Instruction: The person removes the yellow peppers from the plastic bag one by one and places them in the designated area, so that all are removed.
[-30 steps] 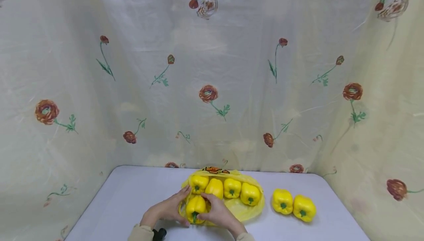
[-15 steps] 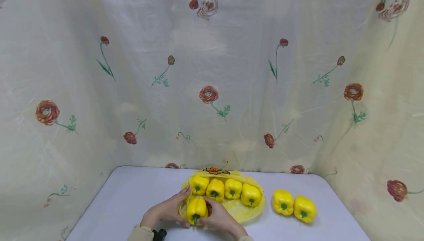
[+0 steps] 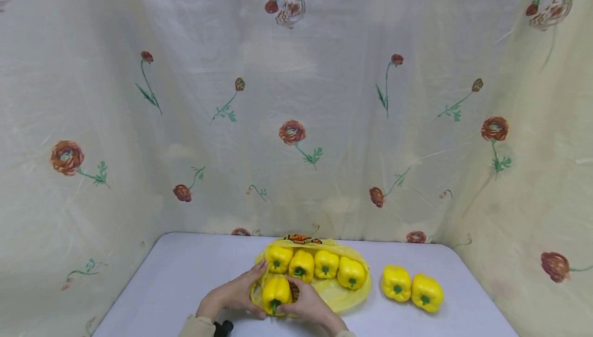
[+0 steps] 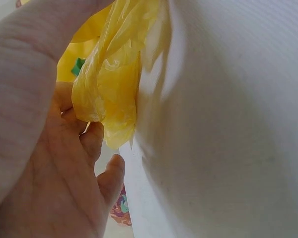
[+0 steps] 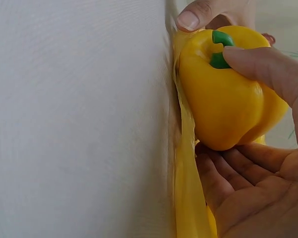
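Note:
A yellow bell pepper with a green stem sits at the near left of a yellow plastic bag's mouth. My right hand grips it, thumb by the stem and fingers at its far side. The yellow plastic bag lies on its side, mouth towards me. At the bag's left edge my left hand holds the film, its thumb on the lower rim beside the pepper. Several more bell peppers stand in a row inside the bag.
Two yellow bell peppers stand side by side on the white table, right of the bag. A black object shows at the left wrist. Floral curtains enclose the table at the back and sides.
Early on, my right hand and the gripped pepper shifted slightly towards me, and a pepper's stem in the back row came into view. Over the last half second almost nothing moved.

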{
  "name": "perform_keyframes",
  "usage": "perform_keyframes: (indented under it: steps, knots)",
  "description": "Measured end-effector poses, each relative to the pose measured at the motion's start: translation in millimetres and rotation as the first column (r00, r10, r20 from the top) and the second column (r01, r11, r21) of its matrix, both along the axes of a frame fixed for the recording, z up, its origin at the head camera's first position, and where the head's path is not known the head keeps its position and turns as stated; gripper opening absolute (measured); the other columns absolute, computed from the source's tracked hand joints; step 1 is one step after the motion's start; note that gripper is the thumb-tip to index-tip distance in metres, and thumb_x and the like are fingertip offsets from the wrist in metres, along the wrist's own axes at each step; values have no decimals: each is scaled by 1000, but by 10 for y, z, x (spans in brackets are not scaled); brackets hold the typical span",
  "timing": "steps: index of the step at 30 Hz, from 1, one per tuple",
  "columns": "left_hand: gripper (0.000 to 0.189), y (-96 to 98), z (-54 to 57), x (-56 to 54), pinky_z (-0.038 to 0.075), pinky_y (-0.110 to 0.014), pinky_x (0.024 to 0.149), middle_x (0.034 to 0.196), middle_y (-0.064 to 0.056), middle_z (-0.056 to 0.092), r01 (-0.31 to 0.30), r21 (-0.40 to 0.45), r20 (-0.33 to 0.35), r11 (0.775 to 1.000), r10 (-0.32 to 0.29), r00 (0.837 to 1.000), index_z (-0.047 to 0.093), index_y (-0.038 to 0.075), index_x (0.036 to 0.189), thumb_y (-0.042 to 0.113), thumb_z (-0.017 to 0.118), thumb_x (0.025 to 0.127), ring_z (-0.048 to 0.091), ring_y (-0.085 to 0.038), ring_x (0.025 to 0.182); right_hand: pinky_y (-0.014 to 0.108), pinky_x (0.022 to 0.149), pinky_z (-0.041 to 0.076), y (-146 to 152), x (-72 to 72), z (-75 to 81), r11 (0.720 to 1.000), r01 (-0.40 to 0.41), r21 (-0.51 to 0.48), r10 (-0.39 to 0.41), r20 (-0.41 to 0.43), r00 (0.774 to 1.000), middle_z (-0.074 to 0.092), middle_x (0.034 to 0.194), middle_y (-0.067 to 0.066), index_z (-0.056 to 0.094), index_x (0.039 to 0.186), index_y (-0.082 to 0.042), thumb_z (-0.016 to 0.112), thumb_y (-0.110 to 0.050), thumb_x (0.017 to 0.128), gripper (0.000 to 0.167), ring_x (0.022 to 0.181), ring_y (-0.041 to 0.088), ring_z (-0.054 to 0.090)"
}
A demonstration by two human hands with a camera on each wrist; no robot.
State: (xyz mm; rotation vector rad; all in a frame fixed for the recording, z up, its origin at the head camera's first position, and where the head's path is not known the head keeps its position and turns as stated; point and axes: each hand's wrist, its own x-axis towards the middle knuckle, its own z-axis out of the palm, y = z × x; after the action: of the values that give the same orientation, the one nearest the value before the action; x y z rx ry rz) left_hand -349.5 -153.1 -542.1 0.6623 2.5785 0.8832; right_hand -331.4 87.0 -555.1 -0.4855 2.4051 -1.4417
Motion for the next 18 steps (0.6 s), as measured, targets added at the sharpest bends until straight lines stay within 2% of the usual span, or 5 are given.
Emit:
perform_keyframes:
  steps: [11,18]
  knots:
    - [118,-12,-23,-20,22,-60,116,164,-8,7,17,-2,-11,1000,-17,1000,15,15,156,50,84,67,15,-36,148,51,98,48,9,3,-20,1000,21,-12,-21,-6,1000,57,133,14,49,137,-4,84,-35,72,80,116,27,57]
    - [117,-19,-30,-29,22,-59,116,164,-8,7,22,-8,-15,1000,-22,1000,15,15,156,50,83,67,14,-35,149,52,98,48,27,-11,-45,999,45,-7,-45,0,999,56,134,16,48,137,-2,85,-38,70,84,117,29,57]
